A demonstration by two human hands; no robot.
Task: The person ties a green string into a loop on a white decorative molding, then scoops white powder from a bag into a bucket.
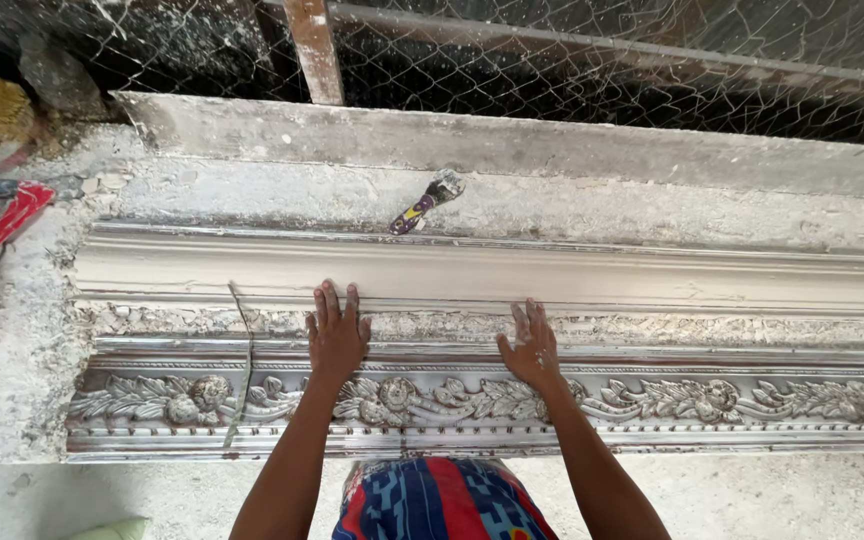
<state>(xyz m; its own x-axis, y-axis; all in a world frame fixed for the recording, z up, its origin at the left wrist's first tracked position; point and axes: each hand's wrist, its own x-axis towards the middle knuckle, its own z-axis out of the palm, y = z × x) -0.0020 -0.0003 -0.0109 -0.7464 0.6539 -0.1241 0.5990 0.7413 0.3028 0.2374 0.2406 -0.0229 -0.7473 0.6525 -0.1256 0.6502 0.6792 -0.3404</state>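
Pressing flat on the work, both hands lay open in the head view, gripping nothing: the left hand had its fingers on the near edge of the wet plaster strip and its palm over the gritty band below, while the right hand rested just beside it, to the right, on that band, with its heel against the ornate floral mould. The strip ran left to right across the rough table, far of the mould. Smoothing it well seemed to call for light, even pressure and flat fingers, since the surface looked soft and easily dented. A small paint-flecked tool lay far of the strip, untouched, and wire mesh hung beyond.
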